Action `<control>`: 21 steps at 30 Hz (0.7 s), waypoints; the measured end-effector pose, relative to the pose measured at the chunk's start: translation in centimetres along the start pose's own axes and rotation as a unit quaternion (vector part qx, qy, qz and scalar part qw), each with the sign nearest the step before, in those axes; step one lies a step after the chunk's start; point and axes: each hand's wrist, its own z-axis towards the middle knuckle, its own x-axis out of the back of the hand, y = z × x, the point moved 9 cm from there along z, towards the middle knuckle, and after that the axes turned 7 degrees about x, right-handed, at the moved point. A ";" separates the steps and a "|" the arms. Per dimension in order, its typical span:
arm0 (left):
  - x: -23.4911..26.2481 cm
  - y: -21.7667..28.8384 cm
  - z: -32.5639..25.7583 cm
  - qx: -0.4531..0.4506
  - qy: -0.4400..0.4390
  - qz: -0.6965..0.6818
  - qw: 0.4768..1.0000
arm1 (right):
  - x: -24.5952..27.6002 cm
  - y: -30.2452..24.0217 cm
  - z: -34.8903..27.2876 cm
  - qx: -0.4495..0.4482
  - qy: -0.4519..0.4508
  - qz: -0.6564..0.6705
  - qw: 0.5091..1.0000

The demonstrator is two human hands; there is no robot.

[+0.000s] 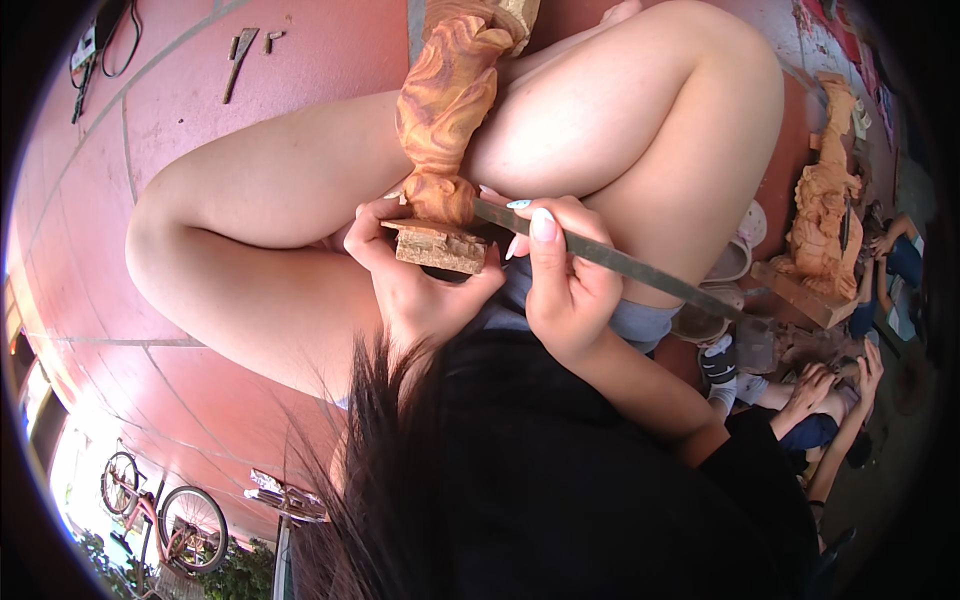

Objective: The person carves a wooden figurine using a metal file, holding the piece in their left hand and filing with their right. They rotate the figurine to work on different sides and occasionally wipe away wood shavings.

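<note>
Head view: left hand (415,285) grip clamps carved wooden figure (447,110) base; right hand (565,285) grip pinches metal file (620,265).

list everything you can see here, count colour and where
wood carving: one, orange-brown, upright between the knees, on a blocky base
metal file: one, dark grey, long and flat, slanting from the carving's foot to the lower right
second carving: one, orange-brown, far right on a wooden base
hand tools: a few, dark, on the red floor at upper left
cable: one, black, top left corner
bicycle: one, red frame, lower left
other people: hands and sleeves only, lower right
floor: red tiles
left hand: grip on the carving's base
right hand: grip on the file
</note>
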 end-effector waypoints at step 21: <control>0.0 0.0 0.1 0.028 -0.006 -0.005 1.000 | -0.9 -3.0 2.8 0.181 -0.108 -0.097 0.973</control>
